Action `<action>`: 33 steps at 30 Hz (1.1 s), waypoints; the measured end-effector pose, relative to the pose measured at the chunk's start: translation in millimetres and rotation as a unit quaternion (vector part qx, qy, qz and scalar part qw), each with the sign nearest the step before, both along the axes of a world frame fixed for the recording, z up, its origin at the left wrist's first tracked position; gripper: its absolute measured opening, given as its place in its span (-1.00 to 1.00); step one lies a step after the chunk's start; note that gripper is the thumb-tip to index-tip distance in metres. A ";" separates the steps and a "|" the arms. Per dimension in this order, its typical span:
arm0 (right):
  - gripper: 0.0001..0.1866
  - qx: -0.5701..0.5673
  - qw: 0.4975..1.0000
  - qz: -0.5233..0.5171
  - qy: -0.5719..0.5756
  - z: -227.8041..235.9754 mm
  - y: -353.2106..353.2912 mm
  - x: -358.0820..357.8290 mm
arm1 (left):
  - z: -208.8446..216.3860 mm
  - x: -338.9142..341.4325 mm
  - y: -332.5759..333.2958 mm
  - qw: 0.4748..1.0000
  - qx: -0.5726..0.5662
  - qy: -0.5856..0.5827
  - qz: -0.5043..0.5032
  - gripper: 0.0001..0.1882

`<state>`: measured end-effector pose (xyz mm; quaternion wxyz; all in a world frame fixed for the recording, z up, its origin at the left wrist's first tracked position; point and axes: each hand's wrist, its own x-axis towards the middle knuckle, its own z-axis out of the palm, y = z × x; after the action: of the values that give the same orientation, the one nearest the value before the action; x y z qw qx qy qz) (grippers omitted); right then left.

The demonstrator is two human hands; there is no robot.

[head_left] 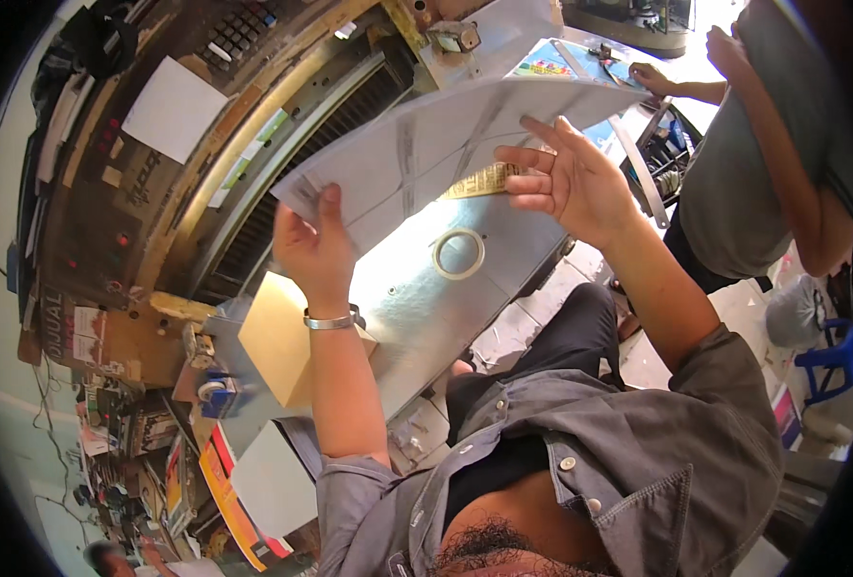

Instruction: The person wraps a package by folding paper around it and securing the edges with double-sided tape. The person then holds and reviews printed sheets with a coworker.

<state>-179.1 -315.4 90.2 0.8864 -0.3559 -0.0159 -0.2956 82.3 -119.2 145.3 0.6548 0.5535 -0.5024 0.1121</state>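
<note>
A large white sheet of paper (426, 144), creased and with faint grey print, is raised over a shiny metal table (417, 298). At its left end my left hand (313, 245) grips it, thumb on the upper face and fingers behind. My right hand (571, 183) is open, palm up and fingers spread, at the sheet's near right edge. Its index fingertip overlaps the paper; whether it touches cannot be told. Partly behind the sheet lies a yellow printed piece (484, 181). A cream tape ring (436, 260) lies flat on the table.
A machine with a dark slatted slot (297, 159) borders the table, with a white sheet (174, 109) on top. Cream paper (277, 337) lies beside my left forearm. A co-worker (763, 163) stands at right, one hand (655, 80) near the sheet's far end. A blue stool (830, 361) stands behind.
</note>
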 end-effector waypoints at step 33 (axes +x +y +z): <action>-0.66 -0.766 0.450 -0.453 0.076 23.7 101.5 -36.6 | -44.4 -134.4 -35.5 0.852 -0.119 0.289 -0.421 0.05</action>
<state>-215.6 -213.9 113.9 -0.0063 -0.8688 -0.0054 -0.4951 -52.1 -154.7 100.9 0.8156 0.2149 -0.4583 -0.2802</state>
